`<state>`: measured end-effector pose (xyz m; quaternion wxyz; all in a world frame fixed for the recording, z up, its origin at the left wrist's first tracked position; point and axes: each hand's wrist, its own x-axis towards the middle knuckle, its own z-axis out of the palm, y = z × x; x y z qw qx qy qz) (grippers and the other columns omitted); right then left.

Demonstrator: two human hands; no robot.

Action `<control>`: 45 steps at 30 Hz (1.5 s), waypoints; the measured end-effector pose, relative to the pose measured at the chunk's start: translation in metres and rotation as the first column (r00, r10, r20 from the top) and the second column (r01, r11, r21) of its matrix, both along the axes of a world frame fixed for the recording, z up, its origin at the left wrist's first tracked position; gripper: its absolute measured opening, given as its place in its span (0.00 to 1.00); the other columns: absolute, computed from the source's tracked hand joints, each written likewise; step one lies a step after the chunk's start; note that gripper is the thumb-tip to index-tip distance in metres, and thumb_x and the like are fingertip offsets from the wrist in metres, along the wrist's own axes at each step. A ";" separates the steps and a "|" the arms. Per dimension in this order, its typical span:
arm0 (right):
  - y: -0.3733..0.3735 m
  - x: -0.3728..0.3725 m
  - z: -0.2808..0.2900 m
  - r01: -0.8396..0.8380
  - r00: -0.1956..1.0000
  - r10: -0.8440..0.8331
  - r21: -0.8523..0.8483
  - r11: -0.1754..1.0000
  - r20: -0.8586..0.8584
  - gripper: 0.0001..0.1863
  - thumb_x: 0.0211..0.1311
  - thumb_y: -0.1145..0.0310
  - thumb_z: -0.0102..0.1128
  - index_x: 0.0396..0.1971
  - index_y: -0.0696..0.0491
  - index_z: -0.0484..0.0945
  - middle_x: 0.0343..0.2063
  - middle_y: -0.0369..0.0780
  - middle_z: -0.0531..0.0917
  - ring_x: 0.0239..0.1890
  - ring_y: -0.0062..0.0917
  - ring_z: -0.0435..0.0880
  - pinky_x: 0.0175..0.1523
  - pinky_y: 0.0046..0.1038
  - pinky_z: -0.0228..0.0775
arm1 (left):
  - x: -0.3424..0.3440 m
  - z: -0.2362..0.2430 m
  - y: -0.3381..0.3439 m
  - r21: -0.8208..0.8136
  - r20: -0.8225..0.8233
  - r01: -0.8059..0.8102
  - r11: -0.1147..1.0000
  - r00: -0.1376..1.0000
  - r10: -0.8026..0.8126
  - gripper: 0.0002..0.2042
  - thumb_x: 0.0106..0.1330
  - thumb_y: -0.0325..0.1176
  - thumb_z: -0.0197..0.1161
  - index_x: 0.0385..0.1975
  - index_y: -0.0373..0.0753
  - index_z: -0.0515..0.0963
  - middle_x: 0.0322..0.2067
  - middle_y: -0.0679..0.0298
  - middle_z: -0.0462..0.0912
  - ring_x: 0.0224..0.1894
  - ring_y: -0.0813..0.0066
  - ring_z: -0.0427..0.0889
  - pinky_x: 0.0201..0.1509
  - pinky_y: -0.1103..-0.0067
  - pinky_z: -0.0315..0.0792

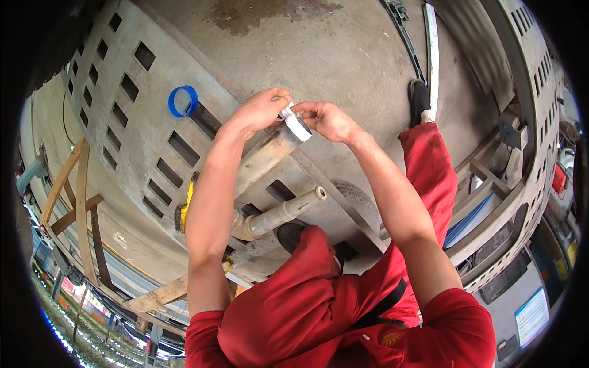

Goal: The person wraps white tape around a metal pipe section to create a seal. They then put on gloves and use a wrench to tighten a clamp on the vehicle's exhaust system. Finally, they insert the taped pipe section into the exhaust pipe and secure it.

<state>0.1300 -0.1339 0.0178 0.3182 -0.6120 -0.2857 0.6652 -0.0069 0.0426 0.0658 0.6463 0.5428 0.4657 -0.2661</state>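
A thick grey-brown pipe slants up and away over the perforated metal plate, with a white band around its far open end. My left hand is closed at the far left of that end, its fingertips pinching a white tape-like strip. From the other side my right hand comes to the same strip, thumb and forefinger closed together at the pipe's mouth. Whether the strip joins the band I cannot tell. Nearer to me lies a thinner metal pipe with a ringed, open end.
A blue ring rests on the slotted metal plate. A yellow-and-black brush-like tool is partly behind my left forearm. Wooden slats stand at left. Long bars lie on the floor, and a curved slotted frame rises at right.
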 end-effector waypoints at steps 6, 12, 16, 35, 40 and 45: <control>0.005 -0.008 -0.014 0.051 0.999 -0.050 0.049 0.997 -0.015 0.20 0.73 0.79 0.60 0.61 0.49 0.82 0.29 0.29 0.80 0.34 0.17 0.75 0.46 0.25 0.73 | -0.005 0.001 -0.001 -0.025 0.066 -0.170 0.985 0.983 0.171 0.30 0.76 0.42 0.69 0.72 0.35 0.71 0.50 0.57 0.86 0.46 0.74 0.87 0.52 0.77 0.82; 0.000 -0.013 0.009 0.307 0.947 -0.304 0.022 0.951 -0.101 0.20 0.76 0.78 0.55 0.65 0.53 0.77 0.44 0.37 0.85 0.46 0.21 0.82 0.55 0.28 0.77 | -0.008 -0.012 -0.011 0.065 0.138 -0.337 0.939 0.935 0.326 0.33 0.71 0.37 0.75 0.72 0.29 0.69 0.51 0.51 0.86 0.48 0.70 0.88 0.53 0.76 0.84; -0.005 -0.018 0.039 0.444 0.892 -0.450 -0.116 0.888 -0.028 0.20 0.85 0.63 0.51 0.65 0.60 0.75 0.50 0.43 0.86 0.50 0.25 0.84 0.57 0.31 0.79 | -0.007 -0.004 -0.019 0.060 0.146 -0.456 0.888 0.884 0.444 0.35 0.69 0.34 0.77 0.71 0.26 0.68 0.51 0.49 0.86 0.50 0.67 0.88 0.55 0.74 0.84; 0.012 -0.032 0.065 0.285 0.957 -0.261 -0.232 0.930 0.131 0.38 0.61 0.35 0.73 0.45 0.62 0.85 0.36 0.39 0.85 0.42 0.24 0.81 0.50 0.30 0.74 | -0.014 -0.006 -0.031 0.149 0.300 -0.655 0.741 0.744 0.598 0.35 0.66 0.36 0.79 0.69 0.28 0.69 0.43 0.54 0.87 0.42 0.71 0.87 0.43 0.75 0.82; 0.000 -0.034 0.064 0.336 0.942 -0.321 -0.255 0.907 0.098 0.33 0.61 0.39 0.75 0.42 0.59 0.85 0.34 0.36 0.84 0.40 0.22 0.77 0.49 0.29 0.70 | -0.013 0.009 -0.034 0.141 0.288 -0.678 0.722 0.726 0.625 0.36 0.66 0.34 0.79 0.70 0.29 0.68 0.47 0.56 0.86 0.46 0.73 0.86 0.46 0.76 0.81; -0.003 -0.032 0.062 0.348 0.936 -0.351 -0.258 0.901 0.038 0.30 0.61 0.41 0.76 0.42 0.57 0.86 0.34 0.33 0.83 0.38 0.20 0.76 0.48 0.28 0.67 | -0.013 0.013 -0.035 0.155 0.296 -0.672 0.724 0.731 0.614 0.36 0.65 0.36 0.80 0.70 0.31 0.69 0.48 0.57 0.87 0.48 0.74 0.87 0.46 0.77 0.80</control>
